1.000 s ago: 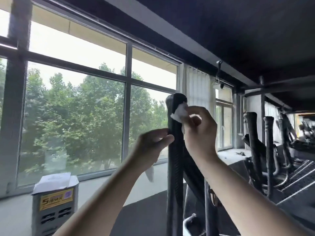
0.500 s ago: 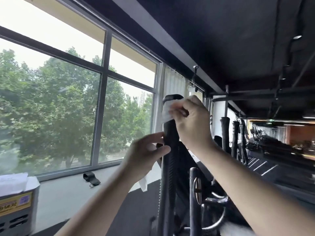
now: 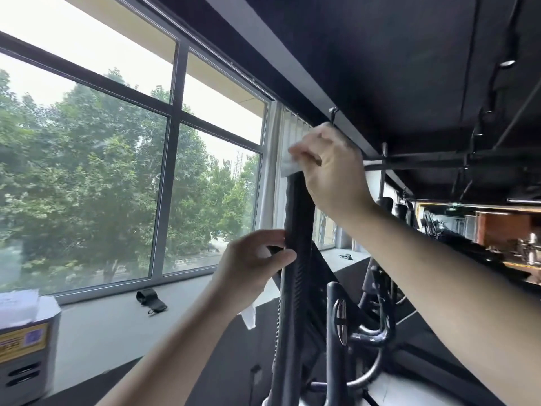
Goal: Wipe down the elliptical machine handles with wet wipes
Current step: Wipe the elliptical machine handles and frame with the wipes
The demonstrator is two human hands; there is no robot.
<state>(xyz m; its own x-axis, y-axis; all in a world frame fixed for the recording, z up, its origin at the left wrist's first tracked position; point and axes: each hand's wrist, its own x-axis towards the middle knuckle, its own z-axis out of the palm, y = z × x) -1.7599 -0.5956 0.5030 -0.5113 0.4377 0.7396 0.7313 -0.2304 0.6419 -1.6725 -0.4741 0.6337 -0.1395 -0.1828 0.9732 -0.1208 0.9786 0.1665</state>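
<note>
Right hand (image 3: 332, 171) raised, pinching wipe (image 3: 288, 164) atop handle (image 3: 296, 218) (left hand (image 3: 251, 269) grips lower)

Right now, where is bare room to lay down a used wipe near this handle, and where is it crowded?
The grey window ledge is bare between the yellow-labelled box and the black strap, and again between the strap and the left hand. Crowded: right of the elliptical handle, where curved metal bars cluster below the right hand and its wet wipe.

Tall dark-framed window (image 3: 172, 136) with leafy green trees (image 3: 76, 177) outside (daylight bright and hazy), pale grey sill (image 3: 96, 323) below, white pleated curtain (image 3: 270, 200) at its right edge, matte black ceiling (image 3: 380, 68) overhead, dark floor (image 3: 240, 376)
</note>
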